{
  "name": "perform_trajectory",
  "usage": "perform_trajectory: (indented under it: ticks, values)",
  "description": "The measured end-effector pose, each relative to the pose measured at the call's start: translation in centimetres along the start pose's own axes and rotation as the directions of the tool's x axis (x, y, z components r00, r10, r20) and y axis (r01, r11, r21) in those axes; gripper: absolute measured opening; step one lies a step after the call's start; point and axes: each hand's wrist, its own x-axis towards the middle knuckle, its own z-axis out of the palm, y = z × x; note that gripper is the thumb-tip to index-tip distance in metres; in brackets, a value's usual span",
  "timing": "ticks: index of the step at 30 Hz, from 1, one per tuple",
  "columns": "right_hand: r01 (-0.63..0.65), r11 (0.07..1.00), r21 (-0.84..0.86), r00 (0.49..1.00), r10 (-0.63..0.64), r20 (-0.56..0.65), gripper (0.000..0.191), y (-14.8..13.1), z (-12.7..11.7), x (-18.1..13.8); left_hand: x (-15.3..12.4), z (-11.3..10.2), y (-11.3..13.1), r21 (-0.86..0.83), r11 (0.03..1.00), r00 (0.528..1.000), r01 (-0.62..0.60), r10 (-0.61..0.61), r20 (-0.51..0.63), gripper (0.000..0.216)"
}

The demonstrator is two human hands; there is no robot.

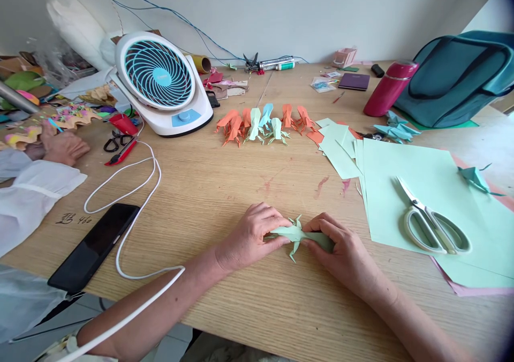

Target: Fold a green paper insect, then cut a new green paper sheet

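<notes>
Pale-green folded-paper figure with thin pointed legs [296,234], held in two bare hands
Head view: left hand [257,232] pinched one end between thumb and fingers, right hand [341,245] gripped the other, both over the light-brown wooden table [193,190]; white-handled metal scissors [436,227] lay to the right on pale-green paper sheets [385,174]; orange, green and blue folded-paper figures [265,118] stood beyond

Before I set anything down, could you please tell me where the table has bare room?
Bare tabletop lies between the folded paper figures and the left hand and right hand, from the white cable to the green sheets. It is crowded around the fan and from the scissors to the flask.
</notes>
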Motion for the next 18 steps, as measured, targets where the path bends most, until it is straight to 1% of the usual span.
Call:
perform_trajectory:
  ticks: [4,9,12,18]
  values:
    - [0.009,0.999,-0.03,1.0,-0.009,-0.001,0.008,-0.12,-0.03,-0.02,-0.04,-0.12,0.26,-0.009,1.0,1.0,0.009,-0.009,0.01,0.02]
    - [0.06,0.997,-0.058,0.998,-0.061,-0.01,0.014,-0.25,-0.12,-0.01,-0.24,-0.18,0.66,-0.002,1.0,0.999,0.0,0.001,0.041,0.025]
    - [0.077,0.995,-0.059,0.997,-0.077,0.006,0.017,-0.3,-0.11,0.02,-0.31,-0.05,0.59,-0.004,1.0,0.999,0.013,-0.013,0.044,0.025]
    - [0.086,0.995,-0.043,0.996,-0.085,0.02,0.015,0.04,0.01,0.0,-0.47,0.21,0.38,-0.026,1.0,0.999,-0.012,0.013,0.037,0.028]
